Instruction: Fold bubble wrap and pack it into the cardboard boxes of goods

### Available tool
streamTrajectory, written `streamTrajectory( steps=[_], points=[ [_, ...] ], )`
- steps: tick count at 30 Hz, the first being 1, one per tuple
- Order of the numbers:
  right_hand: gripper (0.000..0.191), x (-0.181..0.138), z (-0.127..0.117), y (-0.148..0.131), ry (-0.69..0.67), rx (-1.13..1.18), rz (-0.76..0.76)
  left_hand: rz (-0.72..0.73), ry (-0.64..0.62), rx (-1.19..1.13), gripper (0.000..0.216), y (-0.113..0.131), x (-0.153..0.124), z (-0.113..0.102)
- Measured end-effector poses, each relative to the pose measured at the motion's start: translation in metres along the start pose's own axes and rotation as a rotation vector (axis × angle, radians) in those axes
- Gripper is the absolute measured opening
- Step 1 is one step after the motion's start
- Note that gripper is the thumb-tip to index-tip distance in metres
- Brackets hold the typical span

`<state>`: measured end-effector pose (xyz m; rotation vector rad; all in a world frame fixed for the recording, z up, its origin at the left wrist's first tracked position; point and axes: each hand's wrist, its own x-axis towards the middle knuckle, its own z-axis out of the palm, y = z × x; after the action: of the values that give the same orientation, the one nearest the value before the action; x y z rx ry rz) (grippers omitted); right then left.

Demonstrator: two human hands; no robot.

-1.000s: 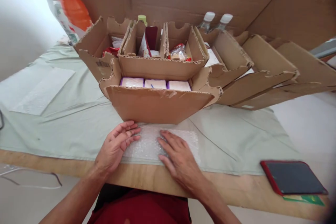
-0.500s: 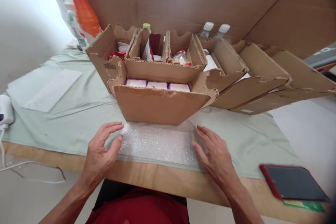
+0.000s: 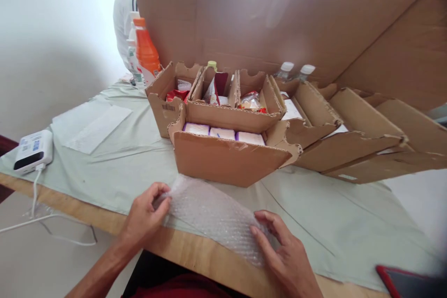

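A clear sheet of bubble wrap (image 3: pixel 213 214) lies slantwise at the table's front, its right end drawn over the wooden edge. My left hand (image 3: pixel 148 212) pinches its left end between thumb and fingers. At the other end, my right hand (image 3: pixel 281 247) has thumb and fingers closed on the wrap. Just behind the sheet stands an open cardboard box (image 3: pixel 226 158) with three white, purple-edged packs (image 3: pixel 222 133) inside.
More cardboard bins (image 3: pixel 167 114) with packets stand behind and to the right. An orange bottle (image 3: pixel 146 51) is at the back left. White sheets (image 3: pixel 99 128) and a white corded device (image 3: pixel 34 151) lie left. A red-framed tablet (image 3: pixel 412 284) sits front right.
Both hands have closed on the bubble wrap, which lay flat between them before. Its right end has swung toward me. The camera view has shifted, so the boxes appear lower and further right.
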<state>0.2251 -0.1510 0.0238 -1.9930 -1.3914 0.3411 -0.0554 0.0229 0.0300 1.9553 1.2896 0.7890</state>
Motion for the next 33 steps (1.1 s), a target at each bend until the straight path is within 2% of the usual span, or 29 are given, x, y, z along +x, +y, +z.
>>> streamTrajectory(
  steps=[3, 5, 7, 10, 13, 15, 17, 19, 21, 23, 26, 28, 30, 33],
  points=[
    [0.052, -0.012, 0.022, -0.031, -0.204, 0.217, 0.038, -0.146, 0.021, -0.030, 0.041, -0.005, 0.018, -0.034],
    [0.061, -0.012, 0.039, -0.056, -0.358, 0.320, 0.010, -0.145, 0.070, 0.050, 0.055, -0.009, 0.036, -0.053],
    [0.060, -0.006, 0.055, -0.083, -0.487, 0.393, -0.023, -0.086, 0.106, 0.143, 0.059, -0.011, 0.060, -0.064],
    [0.046, 0.010, 0.072, -0.112, -0.623, 0.450, -0.043, 0.003, 0.107, 0.204, 0.059, -0.015, 0.098, -0.062],
    [0.034, 0.023, 0.083, -0.122, -0.668, 0.501, -0.003, 0.034, 0.111, 0.213, 0.063, -0.019, 0.119, -0.051],
    [0.031, 0.027, 0.087, -0.120, -0.677, 0.566, 0.038, 0.059, 0.125, 0.217, 0.063, -0.024, 0.111, -0.047],
    [0.027, 0.029, 0.089, -0.115, -0.682, 0.656, 0.089, 0.146, 0.101, 0.192, 0.056, -0.029, 0.085, -0.048],
    [0.024, 0.029, 0.090, -0.112, -0.713, 0.769, 0.176, 0.302, 0.001, 0.125, 0.052, -0.036, 0.047, -0.055],
    [0.028, 0.030, 0.091, -0.112, -0.793, 0.877, 0.305, 0.395, -0.134, 0.075, 0.058, -0.040, 0.007, -0.064],
    [0.037, 0.030, 0.092, -0.116, -0.866, 0.954, 0.429, 0.411, -0.228, 0.094, 0.065, -0.041, -0.026, -0.072],
    [0.045, 0.032, 0.094, -0.126, -0.851, 1.053, 0.537, 0.395, -0.318, 0.170, 0.072, -0.036, -0.054, -0.079],
    [0.046, 0.033, 0.094, -0.132, -0.820, 1.118, 0.574, 0.406, -0.288, 0.170, 0.070, -0.032, -0.058, -0.077],
    [0.044, 0.035, 0.093, -0.137, -0.820, 1.170, 0.585, 0.406, -0.175, 0.109, 0.058, -0.031, -0.055, -0.073],
    [0.048, 0.038, 0.092, -0.140, -0.779, 1.255, 0.547, 0.238, -0.006, 0.003, 0.030, -0.030, -0.042, -0.062]
  ],
)
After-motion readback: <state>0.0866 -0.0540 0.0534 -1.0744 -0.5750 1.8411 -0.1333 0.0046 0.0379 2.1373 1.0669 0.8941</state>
